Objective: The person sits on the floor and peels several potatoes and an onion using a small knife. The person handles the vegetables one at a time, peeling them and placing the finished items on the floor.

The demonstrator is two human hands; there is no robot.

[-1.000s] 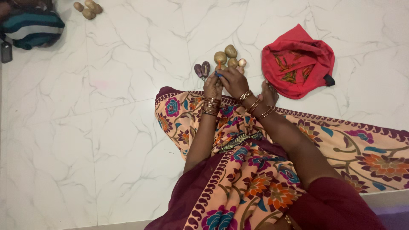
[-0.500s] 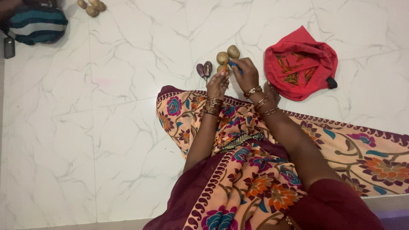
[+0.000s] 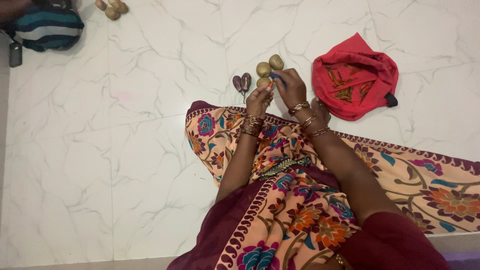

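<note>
Orange-tipped, a small piece is pinched between the fingertips of the left hand (image 3: 258, 99), which is curled above the sari hem. A blue-handled peeler (image 3: 277, 79) is gripped in the closed right hand (image 3: 291, 89), just beside the left. Both wrists are ringed with gold bangles. Potatoes (image 3: 269, 66) are clustered on the floor (image 3: 150, 100) right at the fingertips, one partly hidden by the left hand. Two small purple brinjals (image 3: 242, 82) are laid just left of them. A red bag (image 3: 356, 77) is spread open near the right hand. Far off at the top left, more potatoes (image 3: 112, 7) and a striped bag (image 3: 47, 27) are seen.
</note>
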